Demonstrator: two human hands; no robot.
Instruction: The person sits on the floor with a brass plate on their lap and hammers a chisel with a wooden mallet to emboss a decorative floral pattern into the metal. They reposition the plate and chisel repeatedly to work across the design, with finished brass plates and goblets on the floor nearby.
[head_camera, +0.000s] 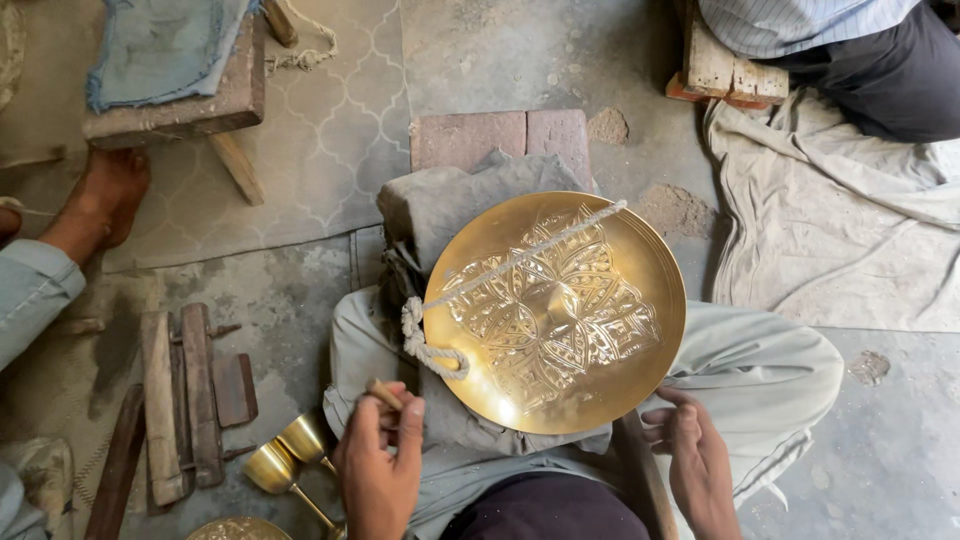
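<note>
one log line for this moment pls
left hand: holds stick | right hand: at plate rim | rope: across plate | goblets: floor

- One engraved brass plate (555, 312)
- Two brass goblets (285, 455)
- Two red bricks (500, 138)
- One white rope (440, 345)
- Two hands, the left hand (380, 470) and the right hand (695, 465)

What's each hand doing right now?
Left hand: closed on a small wooden stick.
Right hand: open, holding nothing, fingertips near the brass plate.
</note>
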